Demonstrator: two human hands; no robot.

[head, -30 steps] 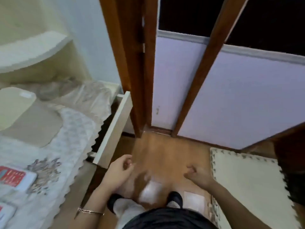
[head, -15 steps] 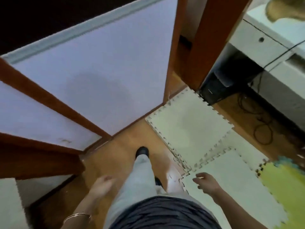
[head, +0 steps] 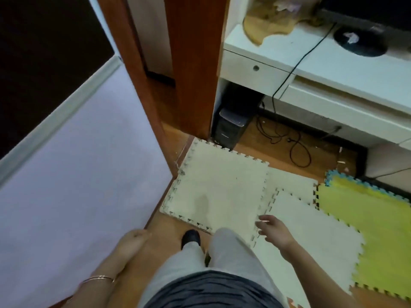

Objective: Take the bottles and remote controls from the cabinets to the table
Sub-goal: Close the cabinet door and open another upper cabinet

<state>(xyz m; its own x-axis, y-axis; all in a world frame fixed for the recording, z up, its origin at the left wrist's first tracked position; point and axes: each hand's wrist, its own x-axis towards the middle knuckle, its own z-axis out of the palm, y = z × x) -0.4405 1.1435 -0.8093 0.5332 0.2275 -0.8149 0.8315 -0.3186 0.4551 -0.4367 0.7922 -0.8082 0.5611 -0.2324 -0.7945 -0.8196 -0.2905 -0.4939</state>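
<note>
No bottle or remote control shows in the head view. My left hand (head: pixel 131 242) hangs low at the bottom left with the fingers curled loosely and nothing in it; a thin bangle sits on its wrist. My right hand (head: pixel 272 228) is out over the cream foam mats (head: pixel 222 187) with the fingers spread and empty. A white cabinet (head: pixel 333 70) with a small-knobbed drawer stands at the upper right. My legs and one dark shoe are at the bottom middle.
A wooden door frame (head: pixel 191 70) rises at top centre, with a pale lilac panel (head: pixel 77 170) to its left. A black box (head: pixel 231 127) and loose cables (head: pixel 293 143) lie under the cabinet. A yellow foam mat (head: pixel 367 236) lies at the right. Tan cloth (head: pixel 271 21) lies on the cabinet top.
The view has swung right, away from the bed and its open white drawer towards the white cabinet. Both hands have stayed low and empty while I stepped forward onto the wooden floor.
</note>
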